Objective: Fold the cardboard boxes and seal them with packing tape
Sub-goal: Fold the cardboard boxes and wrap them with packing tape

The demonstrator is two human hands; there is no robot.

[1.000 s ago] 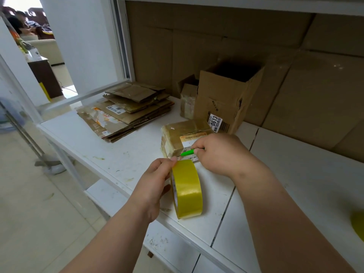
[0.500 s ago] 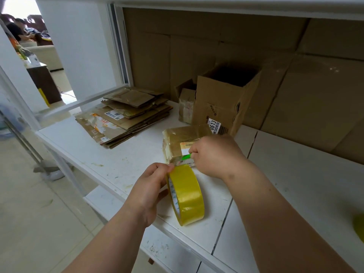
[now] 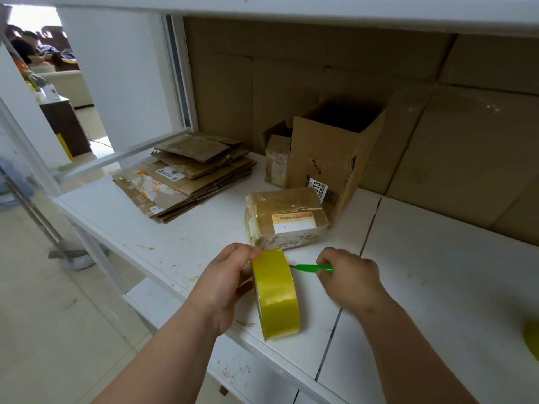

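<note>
A yellow packing tape roll [image 3: 275, 295] stands on edge near the front of the white table [image 3: 437, 272]. My left hand [image 3: 226, 282] grips it from the left, thumb on its top. My right hand [image 3: 348, 277] holds a green cutter [image 3: 312, 268] whose tip points left at the roll's top. Just behind lies a small sealed cardboard box [image 3: 287, 218], wrapped in tape, with a label on top. Neither hand touches it.
A stack of flattened cardboard boxes [image 3: 186, 176] lies at the back left. A tall open box [image 3: 332, 158] and a smaller open box [image 3: 277, 158] stand against the cardboard-lined back wall. Another yellow roll [image 3: 532, 338] shows at the right edge. A shelf runs overhead.
My right hand with the green cutter has pulled back off the small box, toward me and to the right. The box's top now shows in full. My left hand still holds the roll.
</note>
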